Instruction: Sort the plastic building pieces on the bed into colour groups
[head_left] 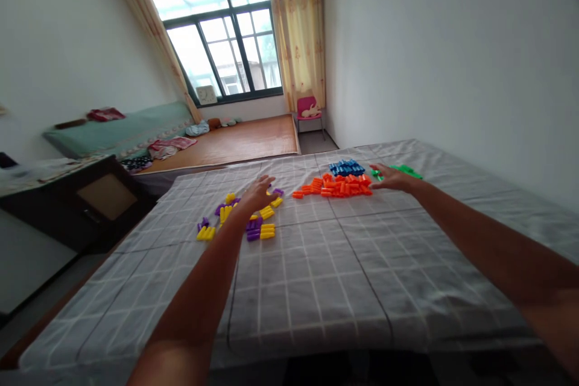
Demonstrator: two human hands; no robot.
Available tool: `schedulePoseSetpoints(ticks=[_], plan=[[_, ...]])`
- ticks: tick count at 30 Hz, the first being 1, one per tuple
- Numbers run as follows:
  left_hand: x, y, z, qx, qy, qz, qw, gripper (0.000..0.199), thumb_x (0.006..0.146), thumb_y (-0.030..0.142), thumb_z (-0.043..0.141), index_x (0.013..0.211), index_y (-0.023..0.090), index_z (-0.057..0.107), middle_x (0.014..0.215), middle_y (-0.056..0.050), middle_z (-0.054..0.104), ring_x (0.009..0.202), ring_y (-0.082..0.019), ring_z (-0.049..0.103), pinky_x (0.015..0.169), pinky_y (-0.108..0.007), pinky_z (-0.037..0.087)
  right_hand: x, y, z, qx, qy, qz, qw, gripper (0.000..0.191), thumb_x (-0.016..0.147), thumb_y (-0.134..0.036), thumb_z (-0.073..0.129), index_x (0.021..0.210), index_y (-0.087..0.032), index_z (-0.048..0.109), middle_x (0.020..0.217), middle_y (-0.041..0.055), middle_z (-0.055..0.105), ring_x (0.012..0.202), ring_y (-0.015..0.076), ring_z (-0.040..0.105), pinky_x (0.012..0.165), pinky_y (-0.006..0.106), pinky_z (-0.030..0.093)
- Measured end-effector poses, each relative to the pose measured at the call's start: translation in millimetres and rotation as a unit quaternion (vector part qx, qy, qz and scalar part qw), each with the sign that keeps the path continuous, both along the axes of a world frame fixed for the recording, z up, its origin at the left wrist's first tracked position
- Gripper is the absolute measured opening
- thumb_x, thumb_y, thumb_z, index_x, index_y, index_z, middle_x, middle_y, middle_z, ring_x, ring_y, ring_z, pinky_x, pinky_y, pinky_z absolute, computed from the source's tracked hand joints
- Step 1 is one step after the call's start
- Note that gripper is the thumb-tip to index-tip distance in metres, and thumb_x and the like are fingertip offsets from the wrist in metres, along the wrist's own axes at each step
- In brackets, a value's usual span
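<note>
My left hand [259,194] is over a spread of yellow pieces [268,231] and purple pieces [253,230], its fingers apart and nothing seen in them. The hand and forearm hide part of that spread. My right hand [389,178], fingers apart, hovers at the right end of a pile of orange pieces [344,186]. Green pieces [407,171] lie beside and behind this hand, partly covered by it. Just behind the orange pile sits a heap of blue pieces [347,167].
A grey checked cloth [307,277] covers the table. Beyond it are a low bed platform [244,140], a pink chair [306,106] and a window. A dark cabinet [90,205] stands at the left, and a white wall rises at the right.
</note>
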State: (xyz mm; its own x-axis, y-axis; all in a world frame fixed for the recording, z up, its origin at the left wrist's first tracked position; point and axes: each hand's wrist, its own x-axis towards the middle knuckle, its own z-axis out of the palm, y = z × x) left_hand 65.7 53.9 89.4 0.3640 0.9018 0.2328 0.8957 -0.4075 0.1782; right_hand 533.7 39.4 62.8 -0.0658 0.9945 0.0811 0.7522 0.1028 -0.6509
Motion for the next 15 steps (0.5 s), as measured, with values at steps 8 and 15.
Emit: schedulePoseSetpoints(ticks=[8, 15], plan=[[132, 58, -30.2, -0.151, 0.061, -0.131, 0.978, 0.114, 0.059, 0.057, 0.076, 0.152, 0.021, 0.02, 0.159, -0.019, 0.02, 0.146, -0.033, 0.019, 0.113, -0.047, 0.028, -7, 35, -22.4, -0.11, -0.079, 0.031, 0.99, 0.107, 0.048, -0.046, 0.084, 0.143, -0.023, 0.042, 0.144, 0.0195, 0.045, 0.103, 0.031, 0.063, 0.077, 0.045, 0.057], [158, 79, -46.8, -0.163, 0.072, -0.193, 0.965, 0.114, 0.053, 0.055, 0.079, 0.149, 0.021, 0.028, 0.154, -0.016, 0.034, 0.141, -0.034, 0.031, 0.112, -0.049, 0.03, -57, 42, -23.8, -0.029, -0.131, 0.125, 0.983, 0.097, 0.049, -0.031, 0.085, 0.137, -0.011, 0.05, 0.129, 0.0198, 0.058, 0.113, 0.0348, 0.058, 0.097, 0.043, 0.048]])
